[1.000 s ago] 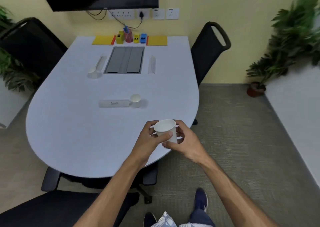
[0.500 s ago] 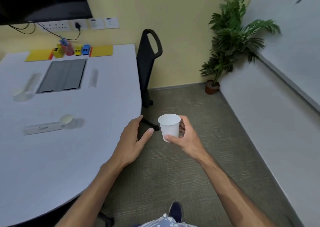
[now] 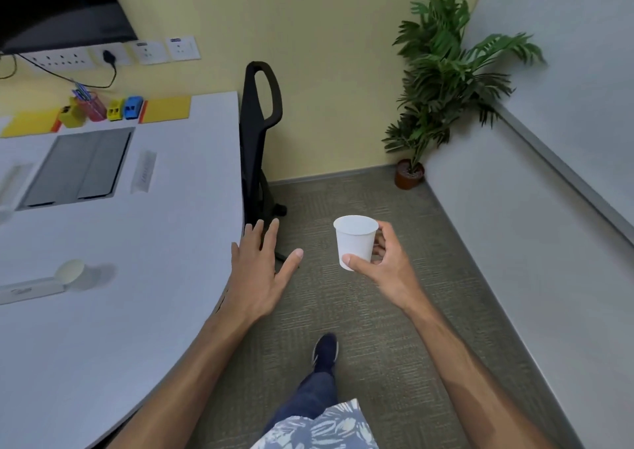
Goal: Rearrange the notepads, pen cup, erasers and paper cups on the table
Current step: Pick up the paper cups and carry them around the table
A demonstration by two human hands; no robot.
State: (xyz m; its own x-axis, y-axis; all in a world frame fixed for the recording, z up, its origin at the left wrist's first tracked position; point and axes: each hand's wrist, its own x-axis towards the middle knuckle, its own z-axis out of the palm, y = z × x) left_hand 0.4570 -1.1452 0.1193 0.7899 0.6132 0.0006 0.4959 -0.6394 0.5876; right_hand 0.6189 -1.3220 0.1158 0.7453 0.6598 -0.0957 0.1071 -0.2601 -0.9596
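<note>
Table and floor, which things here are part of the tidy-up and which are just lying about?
Job: held cup, table cup, pen cup, erasers, notepad.

Not: chair, plant, screen, sockets.

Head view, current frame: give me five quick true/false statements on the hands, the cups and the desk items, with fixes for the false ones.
1. The right hand holds a white paper cup upright. True.
2. That cup is above the table. False: it is out over the carpet, right of the table edge.
3. The left hand is closed on a second cup. False: it is open and empty, fingers spread by the table edge.
4. Another paper cup stands on the table next to a white name plate. True.
5. The pen cup stands at the near edge of the table. False: it stands at the far edge, by the wall.
</note>
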